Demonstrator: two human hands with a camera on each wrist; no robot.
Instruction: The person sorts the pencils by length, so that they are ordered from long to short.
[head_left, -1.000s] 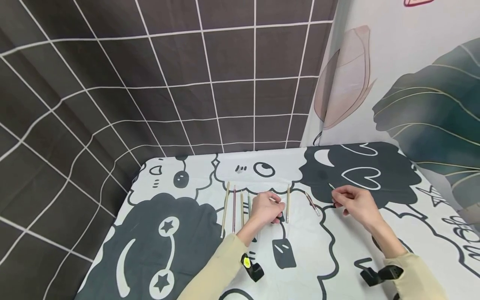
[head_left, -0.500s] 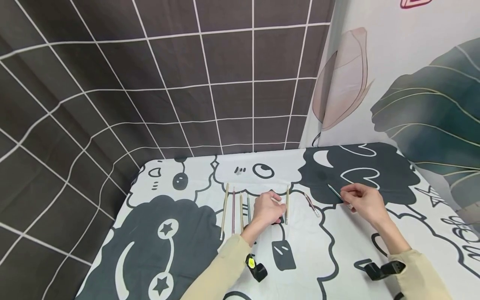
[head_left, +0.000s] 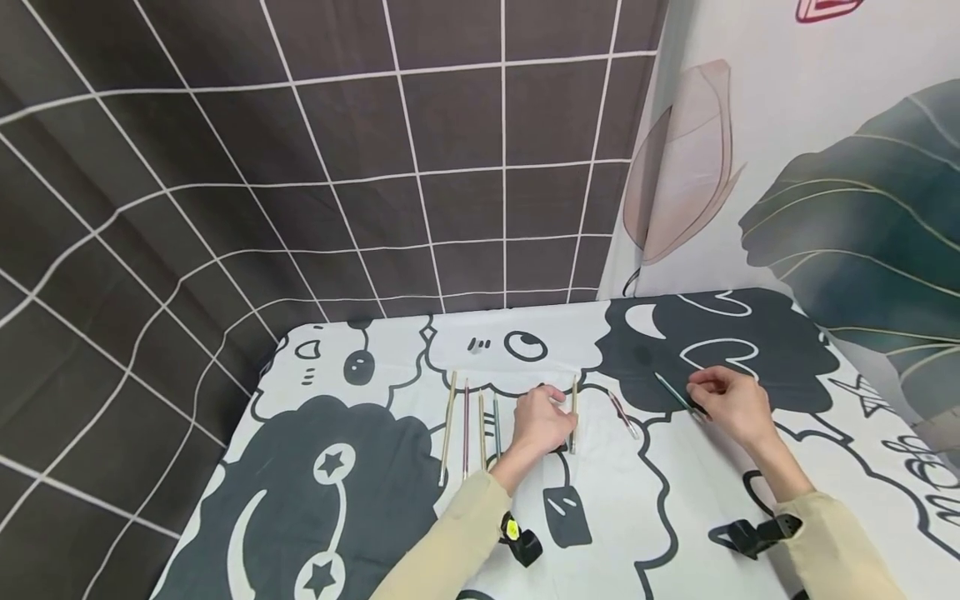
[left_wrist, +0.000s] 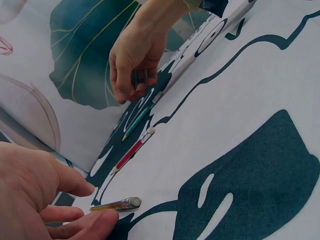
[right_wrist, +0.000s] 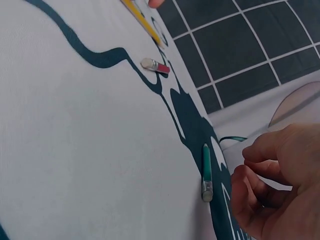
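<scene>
My left hand (head_left: 542, 425) is right beside a yellow pencil (head_left: 574, 390) lying on the cloth. In the left wrist view, thumb and index finger are spread apart near the yellow pencil's silver eraser end (left_wrist: 131, 202). Farther right, my right hand (head_left: 731, 404) hovers by a green pencil (head_left: 675, 392) that lies slanted on the dark patch. The right wrist view shows this green pencil (right_wrist: 207, 172) apart from the loosely bent fingers, which hold nothing. Between the hands a short red pencil (head_left: 622, 412) lies at a slant.
Left of my left hand several pencils lie roughly side by side: a yellow one (head_left: 447, 429), a dark red one (head_left: 466, 429), another yellow one (head_left: 482, 433) and a teal one (head_left: 497, 425). The patterned tablecloth (head_left: 615, 500) reaches back to a dark gridded curtain (head_left: 465, 200).
My right hand has let go of the green pencil, which lies mostly uncovered now, and has shifted slightly right. My left hand has moved right, up to the yellow pencil.
</scene>
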